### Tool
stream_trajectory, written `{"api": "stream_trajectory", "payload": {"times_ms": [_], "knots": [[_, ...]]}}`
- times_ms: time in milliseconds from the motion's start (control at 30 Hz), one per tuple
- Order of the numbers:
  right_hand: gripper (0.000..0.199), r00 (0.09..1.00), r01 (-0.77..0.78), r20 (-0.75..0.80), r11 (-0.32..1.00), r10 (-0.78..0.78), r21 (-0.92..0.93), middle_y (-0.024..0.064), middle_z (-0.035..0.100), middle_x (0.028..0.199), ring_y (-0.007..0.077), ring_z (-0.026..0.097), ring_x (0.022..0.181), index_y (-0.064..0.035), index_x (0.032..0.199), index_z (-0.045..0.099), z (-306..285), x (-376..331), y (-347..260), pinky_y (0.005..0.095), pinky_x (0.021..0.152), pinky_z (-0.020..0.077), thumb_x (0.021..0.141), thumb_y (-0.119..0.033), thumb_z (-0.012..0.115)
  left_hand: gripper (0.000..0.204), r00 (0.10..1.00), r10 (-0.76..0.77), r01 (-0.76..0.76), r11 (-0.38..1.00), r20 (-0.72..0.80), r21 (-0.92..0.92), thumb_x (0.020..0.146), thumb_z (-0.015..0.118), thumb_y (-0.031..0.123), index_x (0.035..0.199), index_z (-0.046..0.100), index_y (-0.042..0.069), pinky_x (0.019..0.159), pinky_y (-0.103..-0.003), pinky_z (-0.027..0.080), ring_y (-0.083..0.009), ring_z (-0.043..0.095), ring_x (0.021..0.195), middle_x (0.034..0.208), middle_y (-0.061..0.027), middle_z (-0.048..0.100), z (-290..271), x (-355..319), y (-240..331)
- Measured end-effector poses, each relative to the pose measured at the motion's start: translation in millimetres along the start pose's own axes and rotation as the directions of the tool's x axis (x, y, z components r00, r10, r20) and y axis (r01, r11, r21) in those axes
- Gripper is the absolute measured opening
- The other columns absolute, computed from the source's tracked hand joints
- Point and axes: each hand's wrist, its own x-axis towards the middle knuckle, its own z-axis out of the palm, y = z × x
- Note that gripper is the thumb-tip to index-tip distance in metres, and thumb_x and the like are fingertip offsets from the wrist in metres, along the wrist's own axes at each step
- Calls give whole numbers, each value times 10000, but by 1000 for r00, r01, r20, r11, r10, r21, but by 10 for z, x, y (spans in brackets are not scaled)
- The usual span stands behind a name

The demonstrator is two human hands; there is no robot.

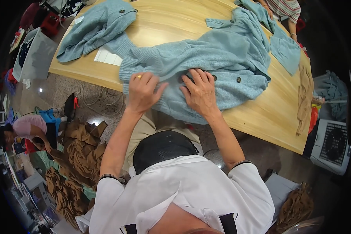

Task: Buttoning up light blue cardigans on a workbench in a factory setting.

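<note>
Knitwear under your hands: the pale blue buttoned knit cardigan (pixel 206 66) lies rumpled, long axis running from near-left to far-right across the light wooden table (pixel 261 113). Your left hand (pixel 142 91) and right hand (pixel 201 91) press flat, ungripping. Brown garments (pixel 82 148) lie heaped on speckled floor.

— How do the arms lie?

— Both bare forearms come up from the lower edge out of short white sleeves and angle toward each other, elbows bent.

— And the left hand (pixel 142 90)?

— Palm down, fingers loosely curled and pressed flat, thumb stretched toward the other hand. A gold ring sits on one finger.

— The right hand (pixel 200 90)?

— Also palm down, fingers spread and extended forward, wrist slightly bent. The two hands lie side by side, near each other but apart, neither closed around anything.
</note>
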Motion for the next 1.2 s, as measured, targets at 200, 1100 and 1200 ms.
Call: {"api": "stream_trajectory", "payload": {"times_ms": [200, 1100, 1200], "knots": [[303, 1000, -9, 21, 1000, 9, 23, 107, 643, 1204, 298, 591, 1173, -83, 1119, 730, 117, 25, -5, 467, 993, 418, 826, -149, 762, 405, 931, -234, 285, 945, 278, -159, 836, 734, 64, 1210, 579, 89, 823, -500, 550, -397, 669, 991, 1107, -151, 637, 404, 416, 202], [194, 959, 121, -277, 974, -65, 190, 19, 731, 856, 214, 650, 751, -105, 992, 737, 201, -45, 127, 371, 706, 433, 826, -30, 805, 201, 709, -227, 705, 198, 668, -681, 1061, 668, 237, 1039, 714, 43, 785, -208, 396, -16, 472, 875, 926, 92, 603, 472, 387, 42], [202, 943, 143, -326, 967, -69, 210, 26, 745, 886, 220, 667, 778, -98, 1003, 738, 213, -60, 124, 371, 720, 454, 831, -17, 805, 232, 696, -214, 718, 176, 685, -674, 1080, 639, 262, 1019, 694, 45, 779, -212, 382, -17, 456, 870, 906, 101, 576, 467, 389, 37]]}}
